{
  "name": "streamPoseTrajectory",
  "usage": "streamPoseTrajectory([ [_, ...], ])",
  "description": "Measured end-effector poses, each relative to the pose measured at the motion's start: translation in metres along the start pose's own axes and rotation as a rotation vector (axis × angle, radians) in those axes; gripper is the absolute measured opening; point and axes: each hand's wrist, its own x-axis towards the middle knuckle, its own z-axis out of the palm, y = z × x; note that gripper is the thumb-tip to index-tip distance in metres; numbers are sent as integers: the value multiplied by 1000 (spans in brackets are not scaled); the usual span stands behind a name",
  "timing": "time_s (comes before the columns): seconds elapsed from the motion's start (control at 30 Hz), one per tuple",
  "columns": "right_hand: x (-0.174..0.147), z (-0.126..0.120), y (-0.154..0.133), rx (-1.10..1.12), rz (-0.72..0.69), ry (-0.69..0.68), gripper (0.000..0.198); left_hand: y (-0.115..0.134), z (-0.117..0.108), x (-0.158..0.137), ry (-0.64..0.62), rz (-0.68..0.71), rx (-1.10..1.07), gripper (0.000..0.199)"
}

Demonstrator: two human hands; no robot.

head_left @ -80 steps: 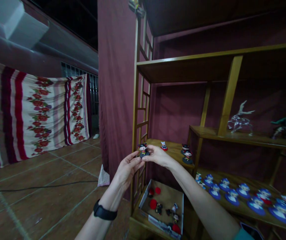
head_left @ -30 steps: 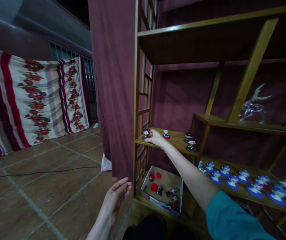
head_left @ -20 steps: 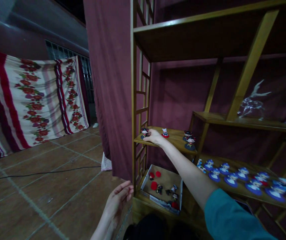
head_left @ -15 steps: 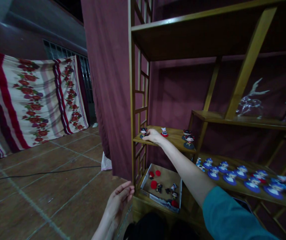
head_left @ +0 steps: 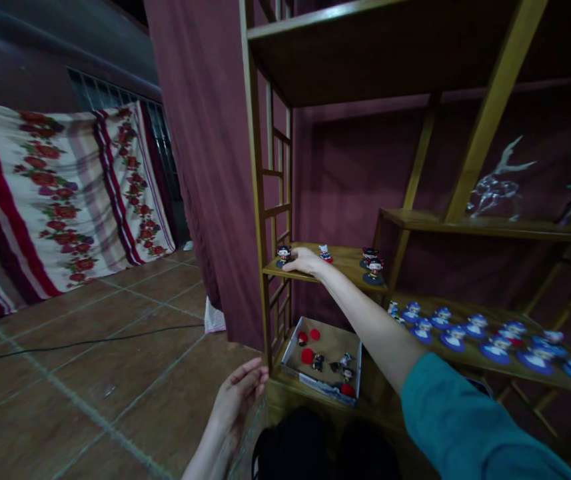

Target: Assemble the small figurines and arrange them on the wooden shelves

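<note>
Wooden and small, the shelf carries a black-haired figurine at its left front corner. The right hand rests just beside it at three o'clock, fingers loosely curved and touching the figurine's base; whether they pinch it I cannot tell. A white figurine stands just past the hand, and a pair of dark figurines sits at the shelf's right end. The left hand hangs low at six o'clock, well apart, fingers relaxed and slightly spread, holding nothing. Below the shelf lies a cardboard box with red discs and small figures. Blue figurines line a lower shelf at four o'clock.
</note>
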Motion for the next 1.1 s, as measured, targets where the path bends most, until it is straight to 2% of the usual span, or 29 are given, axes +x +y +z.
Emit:
streamPoseTrajectory([
  [0.07, -12, -2, -5, 1, -65, 51, 33, -2, 2, -1, 8, -6, -7, 28],
  [0.13, -37, -3, -9, -21, -218, 217, 40, -5, 4, -1, 16, -19, -19, 27],
  [0.2, -75, -1, -8, -57, -399, 421, 44, -9, 6, 0, 21, -36, -29, 26],
  [0.27, -120, 8, 5, -55, -451, 532, 47, -15, 7, 3, 25, -50, -34, 25],
  [0.33, -164, 26, 36, -39, -374, 554, 43, -21, 8, 6, 27, -65, -39, 25],
  [0.37, -184, 38, 58, -38, -315, 518, 40, -25, 9, 7, 27, -74, -42, 26],
  [0.47, -239, 77, 138, -79, -93, 256, 32, -37, 13, 13, 18, -105, -50, 27],
  [0.53, -268, 97, 190, -118, 88, 182, 36, -47, 16, 18, 13, -125, -57, 26],
  [0.6, -289, 106, 230, -142, 197, 147, 37, -59, 22, 25, 15, -152, -58, 24],
  [0.67, -297, 103, 255, -171, 254, 162, 36, -72, 30, 34, 8, -187, -56, 24],
  [0.73, -292, 90, 270, -208, 288, 210, 34, -84, 39, 46, -12, -215, -56, 24],
  [0.93, -234, 40, 304, -336, 410, 333, 33, -103, 70, 93, -32, -209, -94, 22],
  [1.1, -191, 26, 332, -522, 427, 226, 35, -115, 86, 133, -76, -185, -103, 22],
])
